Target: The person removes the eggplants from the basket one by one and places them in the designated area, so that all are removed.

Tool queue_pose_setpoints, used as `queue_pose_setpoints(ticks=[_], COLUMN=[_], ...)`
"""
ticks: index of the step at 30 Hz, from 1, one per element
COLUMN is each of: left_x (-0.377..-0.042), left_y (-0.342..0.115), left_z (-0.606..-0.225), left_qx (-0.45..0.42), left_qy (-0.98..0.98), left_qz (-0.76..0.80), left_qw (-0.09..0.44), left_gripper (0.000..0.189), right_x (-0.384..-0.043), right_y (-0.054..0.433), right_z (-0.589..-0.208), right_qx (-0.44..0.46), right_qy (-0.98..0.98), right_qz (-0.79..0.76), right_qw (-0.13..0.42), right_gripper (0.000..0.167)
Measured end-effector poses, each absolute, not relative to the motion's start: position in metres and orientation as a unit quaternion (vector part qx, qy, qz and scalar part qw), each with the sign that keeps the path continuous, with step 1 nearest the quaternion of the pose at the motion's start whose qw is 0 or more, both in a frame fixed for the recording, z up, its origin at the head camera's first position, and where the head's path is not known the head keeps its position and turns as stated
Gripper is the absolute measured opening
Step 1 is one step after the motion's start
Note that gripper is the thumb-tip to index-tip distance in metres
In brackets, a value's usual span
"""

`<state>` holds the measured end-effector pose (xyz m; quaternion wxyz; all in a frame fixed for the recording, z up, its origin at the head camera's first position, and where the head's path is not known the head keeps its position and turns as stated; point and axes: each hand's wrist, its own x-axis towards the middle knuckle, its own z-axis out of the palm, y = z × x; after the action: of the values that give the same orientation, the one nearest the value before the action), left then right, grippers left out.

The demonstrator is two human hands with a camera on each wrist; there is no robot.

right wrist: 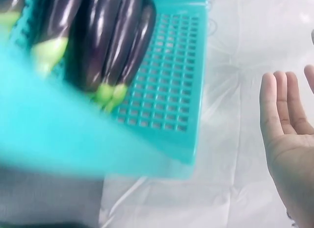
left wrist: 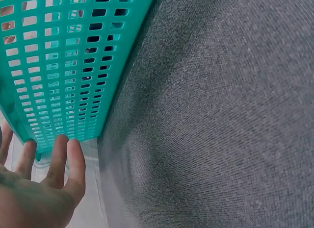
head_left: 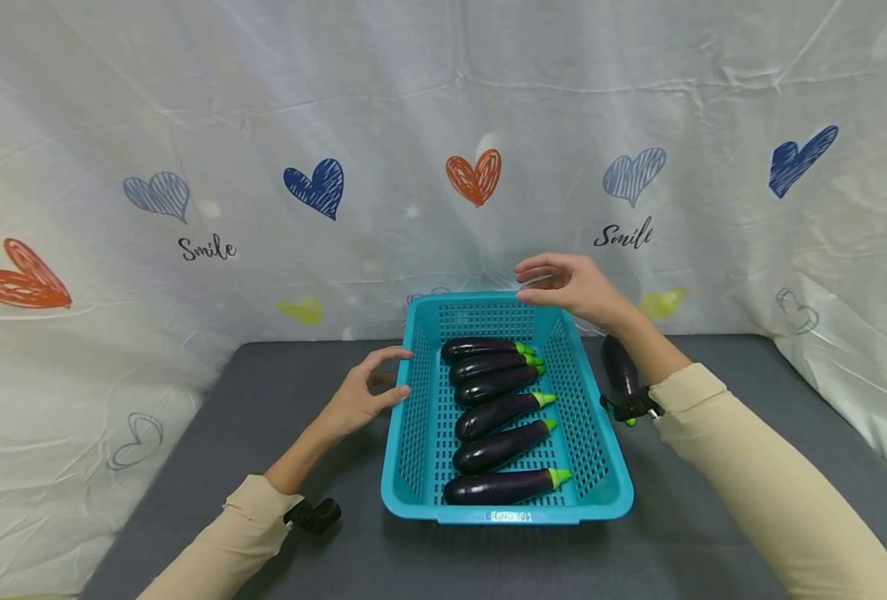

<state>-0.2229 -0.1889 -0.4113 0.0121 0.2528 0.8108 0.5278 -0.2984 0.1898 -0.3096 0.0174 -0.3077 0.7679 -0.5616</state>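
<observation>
A turquoise plastic basket (head_left: 593, 492) with perforated walls holds several dark purple eggplants (head_left: 498, 488) with green stems, lying crosswise one behind another. My left hand (head_left: 361, 393) is at the basket's left rim, thumb and fingers spread, fingertips at or very near it; actual contact is unclear. The left wrist view has this hand (left wrist: 46, 184) beside the holed side wall (left wrist: 64, 86). Above the far right corner, my right hand (head_left: 569, 287) holds nothing, its fingers loosely bent. In the right wrist view that hand (right wrist: 294, 144) is apart from the basket, palm showing.
Another eggplant (head_left: 619, 367) lies on the dark grey table (head_left: 263, 392) to the right of the basket, partly hidden by the right forearm. Behind the table hangs a pale curtain (head_left: 398, 108) printed with hearts and the word Smile. Each wrist wears a black strap.
</observation>
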Motion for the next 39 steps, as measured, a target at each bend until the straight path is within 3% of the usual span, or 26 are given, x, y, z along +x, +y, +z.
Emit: queue_pose_setpoints(ticks=[28, 39], left_x=[-0.225, -0.223], left_y=[-0.188, -0.188], left_z=[-0.413, -0.411], left_qx=[0.268, 0.245], left_qy=[0.813, 0.815], left_qz=[0.518, 0.525], left_qw=[-0.007, 0.018], left_gripper=[0.051, 0.051], right_x=[-0.318, -0.319], right_y=[0.117, 0.094], right_z=[-0.358, -0.379], right_qx=[-0.300, -0.268], right_qy=[0.769, 0.795], right_qz=[-0.560, -0.541], right_qw=[0.071, 0.054], right_gripper=[0.044, 0.052])
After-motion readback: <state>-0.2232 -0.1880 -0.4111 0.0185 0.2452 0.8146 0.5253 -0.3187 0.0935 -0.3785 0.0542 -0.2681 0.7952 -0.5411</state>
